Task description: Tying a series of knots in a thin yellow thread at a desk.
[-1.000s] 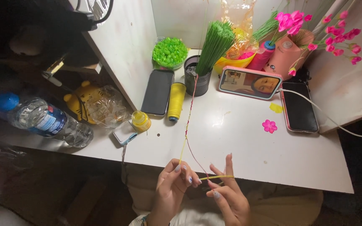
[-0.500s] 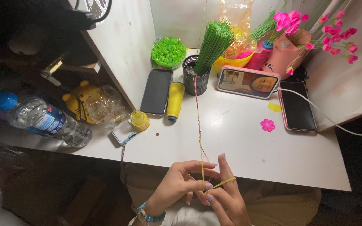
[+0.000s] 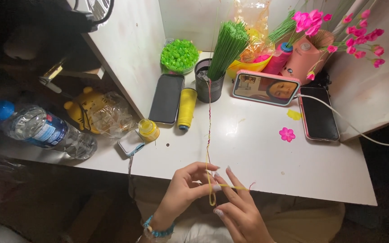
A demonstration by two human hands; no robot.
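Yellow thread (image 3: 210,189) sits pinched between the fingers of both hands at the near edge of the white counter (image 3: 257,153). Left hand (image 3: 183,191) presses thumb and forefinger together on the thread where it bends into a small loop hanging just below them; its wrist carries a blue bead bracelet (image 3: 156,229). Right hand (image 3: 239,209) has its fingers (image 3: 223,180) stretched out and close together, with a short yellow strand lying across them and ending in a pink tip just to their right. Up from the fingers a thin stem wrapped in red and yellow (image 3: 209,117) runs straight away to a black mesh cup (image 3: 209,85) full of green stalks. Left of that stem, well beyond the fingers, lie a yellow spool (image 3: 187,108), a dark phone (image 3: 166,98) and a small yellow jar (image 3: 149,129). Far right of the fingers a pink paper flower (image 3: 287,134) lies flat beside another phone (image 3: 318,113)
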